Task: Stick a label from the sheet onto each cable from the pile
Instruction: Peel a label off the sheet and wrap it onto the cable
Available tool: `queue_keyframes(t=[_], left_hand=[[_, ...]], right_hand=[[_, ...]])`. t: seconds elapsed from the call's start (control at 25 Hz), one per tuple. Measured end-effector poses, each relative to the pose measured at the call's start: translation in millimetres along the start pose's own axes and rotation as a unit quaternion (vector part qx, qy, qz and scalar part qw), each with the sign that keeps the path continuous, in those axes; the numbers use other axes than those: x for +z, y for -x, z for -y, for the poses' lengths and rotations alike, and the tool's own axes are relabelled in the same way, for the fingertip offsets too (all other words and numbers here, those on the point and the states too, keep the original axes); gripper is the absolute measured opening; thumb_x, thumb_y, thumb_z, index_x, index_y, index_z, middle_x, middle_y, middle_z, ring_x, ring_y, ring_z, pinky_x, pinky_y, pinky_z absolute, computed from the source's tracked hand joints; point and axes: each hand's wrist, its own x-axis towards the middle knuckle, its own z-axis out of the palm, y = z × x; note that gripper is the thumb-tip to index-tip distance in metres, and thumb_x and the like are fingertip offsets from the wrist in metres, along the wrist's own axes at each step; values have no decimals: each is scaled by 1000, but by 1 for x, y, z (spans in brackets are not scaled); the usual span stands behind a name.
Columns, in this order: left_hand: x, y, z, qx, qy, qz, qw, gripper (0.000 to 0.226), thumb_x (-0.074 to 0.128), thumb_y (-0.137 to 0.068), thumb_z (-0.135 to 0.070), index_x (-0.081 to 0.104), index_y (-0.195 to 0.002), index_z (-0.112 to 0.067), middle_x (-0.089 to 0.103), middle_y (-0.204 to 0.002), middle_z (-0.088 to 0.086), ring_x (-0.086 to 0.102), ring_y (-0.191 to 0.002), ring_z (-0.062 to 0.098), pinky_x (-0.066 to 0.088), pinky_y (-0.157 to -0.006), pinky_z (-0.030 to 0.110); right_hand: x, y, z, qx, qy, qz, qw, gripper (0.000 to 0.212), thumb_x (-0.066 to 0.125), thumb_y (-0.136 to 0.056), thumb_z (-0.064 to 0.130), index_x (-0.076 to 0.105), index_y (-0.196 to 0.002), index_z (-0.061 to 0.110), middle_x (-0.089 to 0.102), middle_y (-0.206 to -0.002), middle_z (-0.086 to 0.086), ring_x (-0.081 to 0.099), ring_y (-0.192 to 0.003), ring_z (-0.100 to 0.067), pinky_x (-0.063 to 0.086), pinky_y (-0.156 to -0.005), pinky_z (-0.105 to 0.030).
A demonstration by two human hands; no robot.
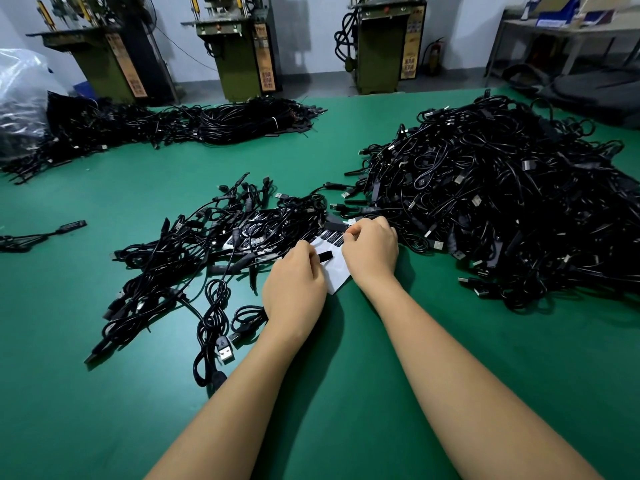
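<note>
A white label sheet (pixel 337 273) with black labels lies on the green table between my hands. My left hand (pixel 294 285) grips a black cable piece (pixel 325 255) whose end sticks out past my fingers over the sheet. My right hand (pixel 370 249) has its fingertips curled at the sheet's far edge, pinching at a label there; the label itself is mostly hidden. A big pile of black cables (pixel 502 202) rises on the right. A smaller heap of cables (pixel 207 244) spreads to the left, partly over more label sheets.
The green table (pixel 104 393) has open surface near me. More cable bundles (pixel 221 123) lie at the far left, beside a plastic bag (pixel 20 95). A lone cable (pixel 41 233) sits at the left edge. Green machines (pixel 239 46) stand behind the table.
</note>
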Motion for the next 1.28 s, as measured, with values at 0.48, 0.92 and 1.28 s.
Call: queue_keyframes(t=[0.48, 0.92, 1.28], left_hand=[[0, 0, 0, 1, -3, 2, 1000, 16, 36, -100, -24, 50, -95, -18, 57, -82, -1, 52, -78, 26, 40, -61, 38], [0, 0, 0, 3, -1, 4, 1000, 15, 36, -99, -22, 50, -95, -17, 58, -84, 0, 52, -79, 26, 43, -63, 41], [1, -1, 1, 3, -7, 5, 1000, 15, 36, -99, -22, 50, -94, -18, 58, -87, -2, 51, -81, 25, 43, -63, 40]], right_hand=[[-1, -2, 0, -10, 30, 22, 999, 14, 51, -93, 14, 65, -96, 13, 52, -119, -11, 43, -113, -30, 33, -93, -32], [3, -3, -1, -50, 69, 18, 996, 19, 49, -95, 17, 61, -107, 10, 50, -123, -11, 41, -114, -30, 31, -97, -32], [3, -2, -1, -91, 114, 4, 989, 21, 50, -91, 14, 61, -109, 9, 53, -120, -11, 41, -109, -31, 28, -94, -31]])
